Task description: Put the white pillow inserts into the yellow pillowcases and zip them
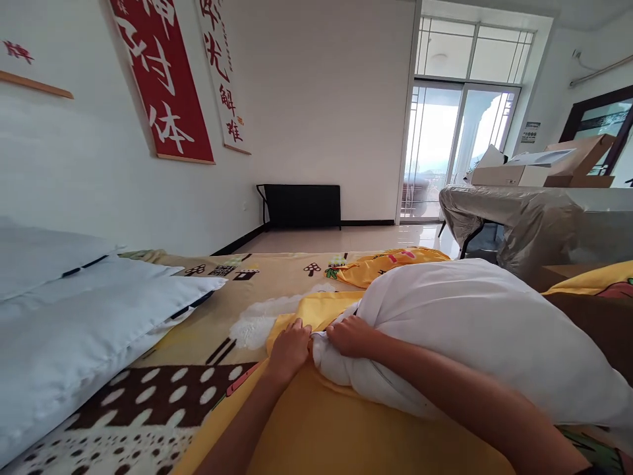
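Two pale pillows (74,316) lie at the left on the patterned bed (163,402). The left hand (289,349) pinches the edge of a yellow pillowcase (316,422). Just beside it, the right hand (352,335) grips the bunched corner of a plump white pillow (475,330) lying over the yellow cloth. Behind stands a covered surface (524,224) bearing boxes (539,168).

Left hand (291,351): palm down, fingers curled forward, forearm extending up from lower frame edge. Right hand (352,335): knuckles up, fingers closed in a pinching grip, forearm entering diagonally from lower right. Hands side by side, nearly touching, both arms bare.
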`<state>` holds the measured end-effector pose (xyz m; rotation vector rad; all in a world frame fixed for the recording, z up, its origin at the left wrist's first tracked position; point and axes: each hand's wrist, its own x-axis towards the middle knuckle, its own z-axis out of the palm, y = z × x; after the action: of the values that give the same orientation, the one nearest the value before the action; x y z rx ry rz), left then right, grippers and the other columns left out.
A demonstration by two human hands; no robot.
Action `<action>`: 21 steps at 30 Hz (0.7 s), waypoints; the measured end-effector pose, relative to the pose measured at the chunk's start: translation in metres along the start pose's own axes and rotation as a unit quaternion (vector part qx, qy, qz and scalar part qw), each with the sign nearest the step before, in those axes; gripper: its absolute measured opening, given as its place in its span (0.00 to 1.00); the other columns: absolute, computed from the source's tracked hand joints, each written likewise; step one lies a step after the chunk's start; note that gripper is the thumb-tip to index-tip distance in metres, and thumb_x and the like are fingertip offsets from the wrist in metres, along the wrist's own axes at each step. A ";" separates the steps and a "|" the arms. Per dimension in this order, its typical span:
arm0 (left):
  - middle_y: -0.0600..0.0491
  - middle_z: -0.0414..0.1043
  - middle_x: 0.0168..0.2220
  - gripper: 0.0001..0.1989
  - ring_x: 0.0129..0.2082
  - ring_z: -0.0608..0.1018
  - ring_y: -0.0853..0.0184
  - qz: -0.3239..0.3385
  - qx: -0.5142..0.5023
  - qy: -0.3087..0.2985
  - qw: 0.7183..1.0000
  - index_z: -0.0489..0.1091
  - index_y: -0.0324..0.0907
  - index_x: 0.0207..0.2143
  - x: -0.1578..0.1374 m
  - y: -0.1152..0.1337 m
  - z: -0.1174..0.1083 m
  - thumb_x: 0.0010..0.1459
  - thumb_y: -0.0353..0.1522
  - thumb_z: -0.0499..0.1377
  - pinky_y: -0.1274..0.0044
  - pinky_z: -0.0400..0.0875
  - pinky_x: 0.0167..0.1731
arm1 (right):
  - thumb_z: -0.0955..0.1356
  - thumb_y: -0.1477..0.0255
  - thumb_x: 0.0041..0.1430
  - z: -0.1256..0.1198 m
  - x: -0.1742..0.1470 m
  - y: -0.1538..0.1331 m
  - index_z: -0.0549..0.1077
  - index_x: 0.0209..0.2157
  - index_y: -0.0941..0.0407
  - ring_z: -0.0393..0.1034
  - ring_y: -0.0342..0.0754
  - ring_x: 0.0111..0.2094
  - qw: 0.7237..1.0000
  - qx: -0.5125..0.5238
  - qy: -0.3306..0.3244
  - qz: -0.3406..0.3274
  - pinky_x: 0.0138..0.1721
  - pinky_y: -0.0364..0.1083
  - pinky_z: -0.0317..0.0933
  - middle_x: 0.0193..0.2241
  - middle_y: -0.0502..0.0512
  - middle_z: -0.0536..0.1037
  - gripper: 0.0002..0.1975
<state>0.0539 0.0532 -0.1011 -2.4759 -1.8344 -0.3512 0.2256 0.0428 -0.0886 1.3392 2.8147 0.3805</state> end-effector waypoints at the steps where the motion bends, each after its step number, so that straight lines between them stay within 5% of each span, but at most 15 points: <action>1: 0.43 0.71 0.41 0.10 0.43 0.73 0.60 -0.005 0.015 -0.002 1.000 0.71 0.38 0.33 -0.005 0.000 -0.003 0.53 0.23 0.51 0.71 0.66 0.42 | 0.59 0.77 0.61 0.000 0.000 0.000 0.71 0.37 0.62 0.74 0.52 0.35 1.000 0.002 0.001 -0.001 0.32 0.46 0.63 0.32 0.61 0.78 0.10; 12: 0.47 0.75 0.30 0.09 0.34 0.76 0.63 -0.045 -0.010 0.016 0.999 0.69 0.40 0.27 0.000 0.046 -0.043 0.55 0.33 0.52 0.77 0.63 0.30 | 0.58 0.73 0.63 -0.002 -0.006 0.001 0.73 0.38 0.61 0.74 0.52 0.36 0.999 0.028 0.017 0.016 0.33 0.46 0.62 0.36 0.60 0.78 0.14; 21: 0.45 0.71 0.42 0.10 0.45 0.72 0.60 0.017 0.057 0.047 0.997 0.68 0.38 0.38 -0.009 0.067 -0.037 0.56 0.26 0.49 0.74 0.66 0.40 | 0.60 0.73 0.60 -0.005 -0.005 0.014 0.75 0.35 0.60 0.74 0.53 0.38 0.994 0.052 0.042 0.080 0.35 0.45 0.61 0.36 0.61 0.79 0.13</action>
<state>0.1090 0.0185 -0.0602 -2.3692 -1.7233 -0.3451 0.2391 0.0469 -0.0814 1.6147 2.8395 0.3021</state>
